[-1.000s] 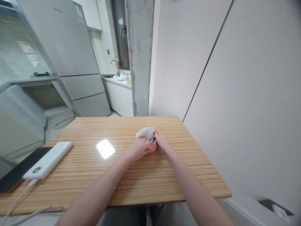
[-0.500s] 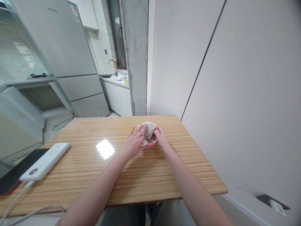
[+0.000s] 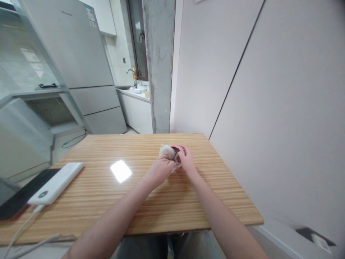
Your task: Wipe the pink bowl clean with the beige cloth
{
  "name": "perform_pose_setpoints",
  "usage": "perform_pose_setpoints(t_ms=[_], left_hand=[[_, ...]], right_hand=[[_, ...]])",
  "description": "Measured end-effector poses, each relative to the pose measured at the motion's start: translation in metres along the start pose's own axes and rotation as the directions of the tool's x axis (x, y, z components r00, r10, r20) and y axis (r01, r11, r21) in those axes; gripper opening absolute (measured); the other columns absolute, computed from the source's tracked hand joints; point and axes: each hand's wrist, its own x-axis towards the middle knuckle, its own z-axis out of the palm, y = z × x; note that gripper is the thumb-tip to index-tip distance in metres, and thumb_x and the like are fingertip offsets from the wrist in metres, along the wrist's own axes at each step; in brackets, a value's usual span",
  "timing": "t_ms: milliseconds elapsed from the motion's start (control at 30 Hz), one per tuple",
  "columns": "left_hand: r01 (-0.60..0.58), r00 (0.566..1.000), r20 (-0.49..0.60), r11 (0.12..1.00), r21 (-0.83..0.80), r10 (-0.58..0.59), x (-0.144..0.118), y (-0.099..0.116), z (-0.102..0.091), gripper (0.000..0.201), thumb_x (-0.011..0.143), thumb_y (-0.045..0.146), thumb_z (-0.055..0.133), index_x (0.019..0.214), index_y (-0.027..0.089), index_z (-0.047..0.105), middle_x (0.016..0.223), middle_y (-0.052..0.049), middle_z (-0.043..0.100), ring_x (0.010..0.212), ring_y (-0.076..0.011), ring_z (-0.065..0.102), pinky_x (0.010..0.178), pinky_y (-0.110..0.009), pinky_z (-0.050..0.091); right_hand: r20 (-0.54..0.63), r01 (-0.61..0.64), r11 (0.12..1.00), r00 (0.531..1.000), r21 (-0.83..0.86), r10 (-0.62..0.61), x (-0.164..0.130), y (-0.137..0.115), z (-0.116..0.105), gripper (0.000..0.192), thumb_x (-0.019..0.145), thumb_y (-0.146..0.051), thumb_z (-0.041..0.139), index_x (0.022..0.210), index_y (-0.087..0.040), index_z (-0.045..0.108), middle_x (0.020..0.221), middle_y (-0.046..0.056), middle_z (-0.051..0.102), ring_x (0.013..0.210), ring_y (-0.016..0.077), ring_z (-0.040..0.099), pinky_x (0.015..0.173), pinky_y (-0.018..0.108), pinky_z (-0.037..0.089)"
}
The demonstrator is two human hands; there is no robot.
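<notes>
Pink bowl (image 3: 180,149) now tilted up, cloth (image 3: 166,151) bunched against it.

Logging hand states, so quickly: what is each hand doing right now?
Left hand: grip closed on the grey cloth, pressing it at the pink bowl.
Right hand: closed on the pink bowl, tilting it above the table.

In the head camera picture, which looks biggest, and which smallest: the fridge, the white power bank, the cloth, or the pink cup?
1. Fridge, biggest even though farthest.
2. White power bank, though it lies nearer the camera.
3. Cloth.
4. Pink cup, mostly hidden by the cloth and the right hand, so its rank below the cloth is unsure.
</notes>
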Motion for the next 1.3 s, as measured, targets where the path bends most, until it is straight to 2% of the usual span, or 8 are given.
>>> perform_pose_setpoints(t_ms=[300,400,500,567,767,900,1100,1300], left_hand=[[0.303,0.919,-0.127,0.876,-0.375,-0.373,-0.004,0.005,0.008,0.024,0.09,0.034,0.042,0.082,0.017,0.056,0.077,-0.004,0.063,0.073,-0.0158,0.058,0.067,-0.029,0.048],[0.199,0.956,-0.146,0.928,-0.314,-0.254,-0.006,0.004,0.009,0.022,0.084,0.029,0.053,0.103,0.019,0.056,0.103,-0.008,0.065,0.098,-0.0204,0.058,0.093,-0.039,0.044],[0.166,0.961,-0.204,0.978,-0.124,-0.189,-0.006,0.002,0.005,0.035,0.08,0.019,0.056,0.115,0.02,0.053,0.127,-0.011,0.055,0.124,-0.0266,0.043,0.112,-0.058,0.01],[0.155,0.965,-0.204,0.985,-0.078,-0.167,-0.005,0.002,0.003,0.03,0.08,0.014,0.054,0.108,0.02,0.056,0.123,-0.01,0.059,0.126,-0.0268,0.041,0.112,-0.06,0.003],[0.231,0.925,-0.235,0.932,-0.279,-0.3,0.004,0.015,0.017,0.014,0.083,0.016,0.047,0.092,0.018,0.058,0.1,-0.009,0.064,0.108,-0.023,0.053,0.1,-0.046,0.039],[0.207,0.914,-0.266,0.917,-0.341,-0.305,0.008,0.018,0.028,0.022,0.079,0.012,0.049,0.1,0.017,0.053,0.105,-0.01,0.059,0.106,-0.022,0.05,0.096,-0.042,0.043],[0.233,0.926,-0.24,0.942,-0.242,-0.291,0.0,-0.005,0.019,0.005,0.079,0.015,0.049,0.08,0.019,0.052,0.085,-0.006,0.059,0.088,-0.0207,0.052,0.083,-0.038,0.047],[0.03,0.998,-0.046,0.987,-0.158,-0.038,-0.009,-0.022,0.001,0.008,0.081,0.017,0.049,0.076,0.017,0.054,0.083,-0.005,0.059,0.083,-0.018,0.053,0.077,-0.03,0.046]], right_hand=[[-0.04,0.178,0.977,0.982,-0.115,-0.184,-0.01,-0.015,0.0,0.045,0.066,-0.02,0.05,0.111,-0.019,0.052,0.111,0.007,0.06,0.107,0.0217,0.053,0.099,0.035,0.037],[-0.066,0.145,0.984,0.986,-0.107,-0.152,-0.009,-0.016,-0.001,0.043,0.068,-0.021,0.049,0.111,-0.019,0.05,0.111,0.008,0.059,0.107,0.0216,0.053,0.099,0.036,0.038],[-0.096,0.11,0.992,0.989,-0.063,-0.116,-0.01,-0.018,-0.002,0.041,0.071,-0.024,0.048,0.112,-0.018,0.047,0.112,0.008,0.057,0.106,0.0209,0.052,0.098,0.036,0.038],[-0.107,0.107,0.994,0.988,-0.025,-0.109,-0.011,-0.018,-0.001,0.04,0.072,-0.025,0.047,0.111,-0.019,0.046,0.112,0.007,0.056,0.106,0.0199,0.052,0.098,0.035,0.038],[-0.171,0.107,0.994,0.98,0.037,-0.099,-0.016,-0.015,0.007,0.038,0.076,-0.033,0.049,0.112,-0.02,0.047,0.115,0.008,0.056,0.11,0.0199,0.051,0.101,0.036,0.035],[-0.212,0.115,0.991,0.972,0.062,-0.099,-0.019,-0.013,0.013,0.046,0.077,-0.039,0.051,0.118,-0.019,0.043,0.123,0.01,0.052,0.117,0.0201,0.048,0.101,0.034,0.034],[-0.05,0.046,0.997,0.998,0.07,-0.042,-0.014,-0.009,0.015,0.061,0.069,-0.036,0.063,0.122,-0.018,0.037,0.119,0.011,0.056,0.11,0.0203,0.054,0.098,0.035,0.039],[0.174,-0.22,0.959,0.966,0.178,0.19,0.007,0.002,-0.001,0.041,0.069,-0.039,0.062,0.106,-0.022,0.057,0.095,0.005,0.068,0.09,0.0201,0.062,0.078,0.034,0.05]])
